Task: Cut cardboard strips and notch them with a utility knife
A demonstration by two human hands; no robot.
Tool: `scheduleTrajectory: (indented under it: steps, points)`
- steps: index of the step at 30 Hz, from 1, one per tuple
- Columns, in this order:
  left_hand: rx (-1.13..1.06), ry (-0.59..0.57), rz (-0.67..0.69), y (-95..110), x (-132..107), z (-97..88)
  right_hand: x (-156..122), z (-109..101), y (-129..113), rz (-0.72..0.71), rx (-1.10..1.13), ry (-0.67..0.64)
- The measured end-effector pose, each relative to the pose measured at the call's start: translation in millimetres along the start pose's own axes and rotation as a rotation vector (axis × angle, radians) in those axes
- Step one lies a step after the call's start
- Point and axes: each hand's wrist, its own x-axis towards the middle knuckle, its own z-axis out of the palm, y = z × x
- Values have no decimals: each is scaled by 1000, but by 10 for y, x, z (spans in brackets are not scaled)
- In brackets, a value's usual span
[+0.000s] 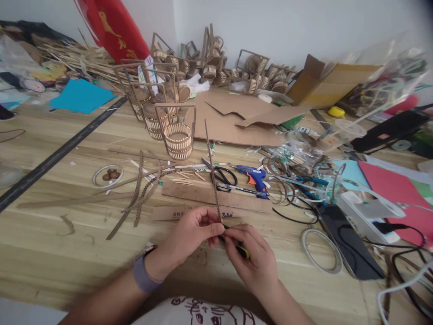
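Note:
My left hand (pixel 194 232) pinches the lower end of a narrow brown corrugated cardboard strip (pixel 213 171), which points up and away over the table. Close against its fingertips, my right hand (pixel 257 257) is closed around a black tool with a yellow-green end (pixel 242 251), which looks like a utility knife; its tip is hidden by my fingers. Beyond my hands lie flat cardboard pieces (pixel 243 202), black-handled scissors (pixel 227 178) and short wooden sticks (pixel 182 182). More brown strips (pixel 135 198) are on the left.
Small handled wooden buckets (pixel 178 142) stand behind. A blue glue gun (pixel 255 178) lies to the right, near a black phone (pixel 350 241), a white power strip (pixel 365 216) and a tape ring (pixel 321 251). A ring with brown balls (pixel 108 175) sits left. Cables run along the right side.

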Motion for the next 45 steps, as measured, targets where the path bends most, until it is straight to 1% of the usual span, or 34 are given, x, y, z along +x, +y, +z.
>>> scheduleTrajectory:
  steps: [5,10,18,23,33,38,45]
  points:
    - [77,18,54,-16,-11,10,6,7,-13,107,50,-14]
    - [145,44,101,19,-39,35,-1,8,-8,178,93,-43]
    - [201,78,104,5,-55,51,32,1,-21,264,158,-59]
    - [251,91,115,18,-64,57,56,-14,-29,329,181,-91]
    - [306,115,131,-10,-78,54,42,-1,-8,415,230,-110]
    - [315,119,122,-3,-77,62,53,-8,5,434,242,-126]
    - [274,96,99,16,-83,71,46,-36,63,506,325,-206]
